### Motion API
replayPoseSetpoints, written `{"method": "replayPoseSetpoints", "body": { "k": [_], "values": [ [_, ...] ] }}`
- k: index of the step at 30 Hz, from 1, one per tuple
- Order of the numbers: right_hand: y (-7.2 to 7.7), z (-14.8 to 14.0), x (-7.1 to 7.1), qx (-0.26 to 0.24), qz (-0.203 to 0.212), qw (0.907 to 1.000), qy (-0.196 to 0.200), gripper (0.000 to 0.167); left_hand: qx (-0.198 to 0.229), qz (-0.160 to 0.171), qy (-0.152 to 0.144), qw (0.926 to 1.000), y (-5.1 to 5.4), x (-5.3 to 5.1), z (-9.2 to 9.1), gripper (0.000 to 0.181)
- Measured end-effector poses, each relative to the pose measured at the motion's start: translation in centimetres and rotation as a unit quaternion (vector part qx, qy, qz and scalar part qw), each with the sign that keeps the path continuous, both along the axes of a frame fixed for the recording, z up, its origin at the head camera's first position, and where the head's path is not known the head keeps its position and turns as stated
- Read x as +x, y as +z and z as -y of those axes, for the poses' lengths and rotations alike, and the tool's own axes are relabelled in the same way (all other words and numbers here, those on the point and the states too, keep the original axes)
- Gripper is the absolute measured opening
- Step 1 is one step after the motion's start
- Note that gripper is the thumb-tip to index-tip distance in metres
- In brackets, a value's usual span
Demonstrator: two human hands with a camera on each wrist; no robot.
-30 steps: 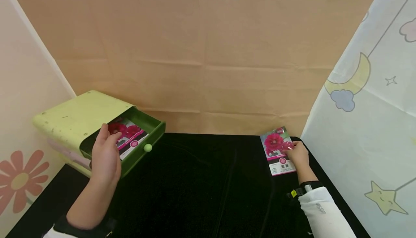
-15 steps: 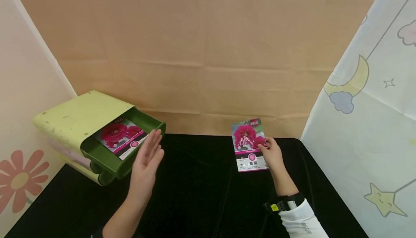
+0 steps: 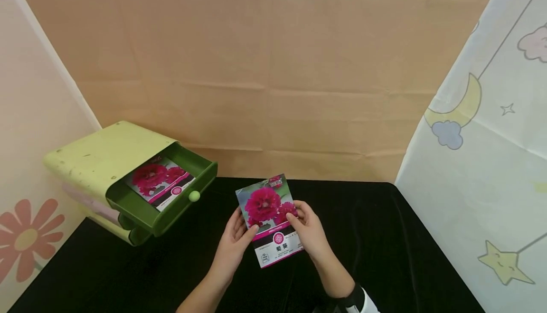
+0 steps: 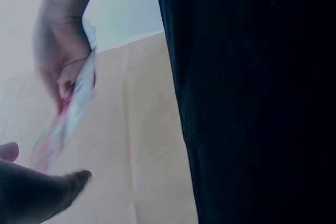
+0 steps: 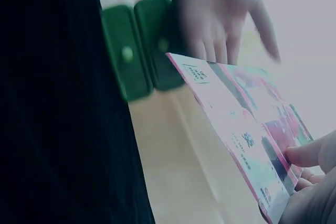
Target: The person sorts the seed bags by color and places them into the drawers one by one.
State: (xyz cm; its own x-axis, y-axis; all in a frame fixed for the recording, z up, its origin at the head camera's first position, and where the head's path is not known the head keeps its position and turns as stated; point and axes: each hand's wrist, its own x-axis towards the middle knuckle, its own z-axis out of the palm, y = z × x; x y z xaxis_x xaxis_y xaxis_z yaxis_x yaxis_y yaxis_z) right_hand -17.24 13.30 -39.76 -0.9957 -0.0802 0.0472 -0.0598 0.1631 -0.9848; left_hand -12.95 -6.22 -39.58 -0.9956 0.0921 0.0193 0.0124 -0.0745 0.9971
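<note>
A flower seed packet (image 3: pixel 273 227) with pink blooms and a white lower panel is held up above the black table, tilted. My right hand (image 3: pixel 314 232) pinches its right edge, thumb on the front and fingers behind. At the left edge is my left hand (image 3: pixel 232 241), its thumb overlapping the front and its fingers passing behind. In the right wrist view the left hand (image 5: pixel 223 14) looks blurred, with extended fingers near the packet (image 5: pixel 247 129). A similar packet (image 3: pixel 160 180) lies in the pulled-out green drawer (image 3: pixel 179 211) of a yellow-green box.
The yellow-green drawer box (image 3: pixel 111 151) stands at the left of the black table (image 3: pixel 363 246). A second drawer front (image 3: pixel 138 234) lies below the pulled-out one. Brown paper (image 3: pixel 273 75) covers the back, and printed white sheets (image 3: pixel 483 175) stand at the sides.
My right hand has brought the packet leftward from the right side of the table. My left hand has left the drawer and moved right to the packet. The drawer still stands out.
</note>
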Motion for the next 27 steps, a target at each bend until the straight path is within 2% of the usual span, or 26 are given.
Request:
{"method": "replayPoseSetpoints", "body": {
  "k": [5, 13, 20, 27],
  "values": [
    [-0.1, 0.8, 0.8, -0.029, 0.011, 0.9981, 0.052, 0.034, -0.016, 0.018, -0.009, 0.9997, -0.6, 0.2, -0.3, 0.065],
    [0.1, 1.2, 1.2, -0.028, 0.006, 0.9975, 0.065, 0.038, -0.025, 0.038, 0.015, 0.9989, -0.8, 0.6, 0.2, 0.053],
    [0.5, 1.4, 1.3, -0.024, 0.010, 0.9971, 0.071, 0.038, -0.029, 0.046, 0.025, 0.9982, 0.1, 0.7, 0.8, 0.048],
    [0.9, 2.0, 1.0, -0.003, -0.001, 0.9964, 0.084, 0.037, -0.033, 0.051, 0.026, 0.9978, 1.3, 1.0, 1.8, 0.052]
  ]
}}
